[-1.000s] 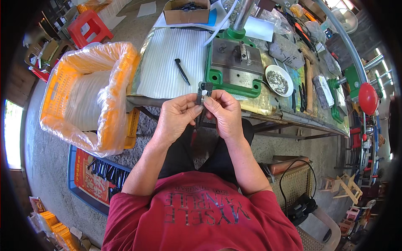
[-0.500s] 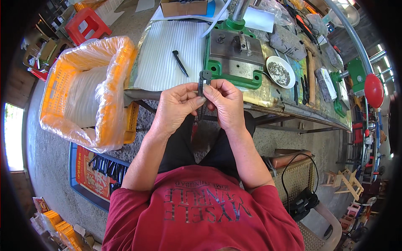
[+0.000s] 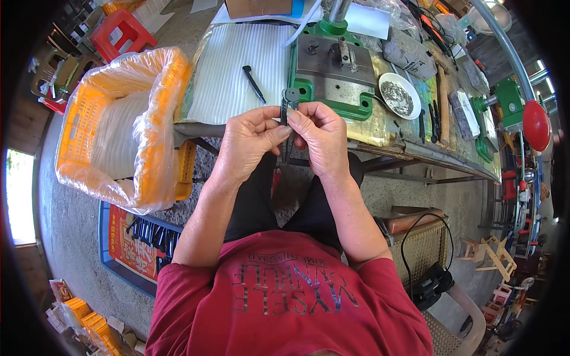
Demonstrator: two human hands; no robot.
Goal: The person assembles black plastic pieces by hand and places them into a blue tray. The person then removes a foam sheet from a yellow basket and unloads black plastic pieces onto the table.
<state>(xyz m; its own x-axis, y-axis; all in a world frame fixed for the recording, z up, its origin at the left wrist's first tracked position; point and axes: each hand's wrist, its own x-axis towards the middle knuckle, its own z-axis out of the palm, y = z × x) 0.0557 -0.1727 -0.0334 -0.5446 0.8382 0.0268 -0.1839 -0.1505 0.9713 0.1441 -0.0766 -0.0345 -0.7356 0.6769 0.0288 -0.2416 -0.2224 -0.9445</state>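
My left hand (image 3: 252,141) and my right hand (image 3: 324,137) meet in front of the bench, both closed on a slim black part with a rounded head (image 3: 290,95). Its head sticks up beyond my fingers, and its shaft runs down between them, partly hidden. My two thumbs press against it from either side. A similar black part (image 3: 254,83) lies alone on the white ribbed foam sheet (image 3: 222,71), beyond my left hand. Just past my right hand stands the green press base (image 3: 356,110) with a steel block (image 3: 325,62) on it.
Left of the bench is a yellow crate (image 3: 74,139) lined with clear plastic. A blue tray (image 3: 127,279) with several black parts is on the floor. A white bowl (image 3: 386,110) of small metal pieces, a hammer (image 3: 443,107) and a red-knobbed lever (image 3: 536,126) are to the right.
The black part's head has tipped, showing a rounder face, while both hands keep their hold. The bench and its things have shifted slightly in the view.
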